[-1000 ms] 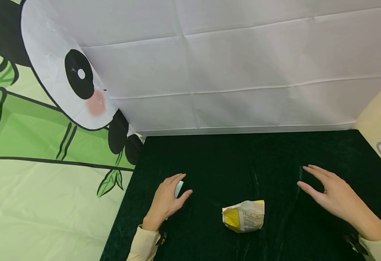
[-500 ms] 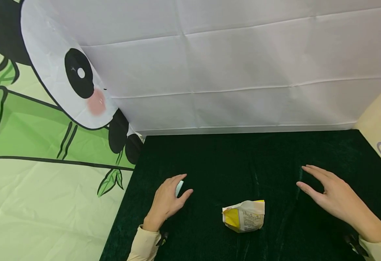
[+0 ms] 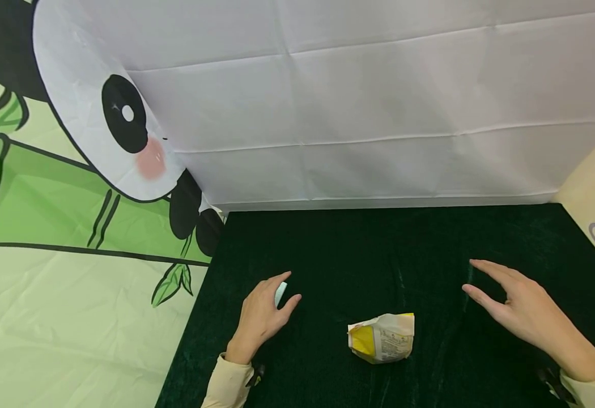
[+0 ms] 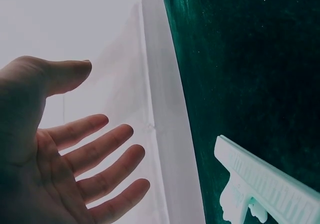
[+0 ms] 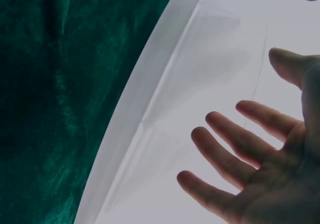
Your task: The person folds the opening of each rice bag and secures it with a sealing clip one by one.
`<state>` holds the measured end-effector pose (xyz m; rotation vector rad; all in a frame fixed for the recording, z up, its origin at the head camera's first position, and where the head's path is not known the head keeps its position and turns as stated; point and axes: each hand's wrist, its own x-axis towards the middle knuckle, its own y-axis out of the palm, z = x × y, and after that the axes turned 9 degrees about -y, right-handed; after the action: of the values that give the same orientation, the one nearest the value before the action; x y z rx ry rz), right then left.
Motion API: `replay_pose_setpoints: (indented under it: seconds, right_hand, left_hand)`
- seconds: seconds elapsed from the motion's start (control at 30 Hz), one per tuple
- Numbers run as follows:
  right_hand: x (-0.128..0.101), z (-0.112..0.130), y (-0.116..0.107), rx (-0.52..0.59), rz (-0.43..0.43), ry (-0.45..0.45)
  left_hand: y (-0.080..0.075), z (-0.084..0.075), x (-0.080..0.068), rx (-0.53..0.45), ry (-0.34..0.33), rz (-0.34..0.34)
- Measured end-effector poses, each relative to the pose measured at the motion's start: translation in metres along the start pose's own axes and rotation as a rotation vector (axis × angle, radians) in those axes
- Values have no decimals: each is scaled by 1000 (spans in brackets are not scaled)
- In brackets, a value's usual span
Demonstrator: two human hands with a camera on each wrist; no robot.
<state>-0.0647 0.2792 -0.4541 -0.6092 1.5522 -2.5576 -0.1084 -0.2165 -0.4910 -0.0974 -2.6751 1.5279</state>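
almost nothing is changed since a second ago: the left hand (image 3: pixel 260 314) and right hand (image 3: pixel 524 309) are kept open-fingered over the dark green velvet cloth (image 3: pixel 389 243), with the pale mint clip (image 3: pixel 280 294) ungripped beside the left fingers and the crumpled snack packet (image 3: pixel 381 338) untouched between the hands.

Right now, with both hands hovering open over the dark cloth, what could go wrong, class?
The left hand hangs just above the pale green clip; a careless drop could knock it away. The crumpled packet lies between the hands, near the front edge, and might be swept off. The right hand touches nothing.
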Motion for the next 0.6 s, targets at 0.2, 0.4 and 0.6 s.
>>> replay_pose_setpoints:
  seconds: [0.2,0.4,0.6]
  right_hand:
    - [0,3,0,-2,-1,6]
    - [0,5,-2,-19,-30,-20]
    - [0,8,-3,-29,-51,-50]
  left_hand:
    - [2,-1,0,-2,-1,-19]
    - [1,-5,0,-12,6,-29]
    - [-4,-9,1,-5,23,-49]
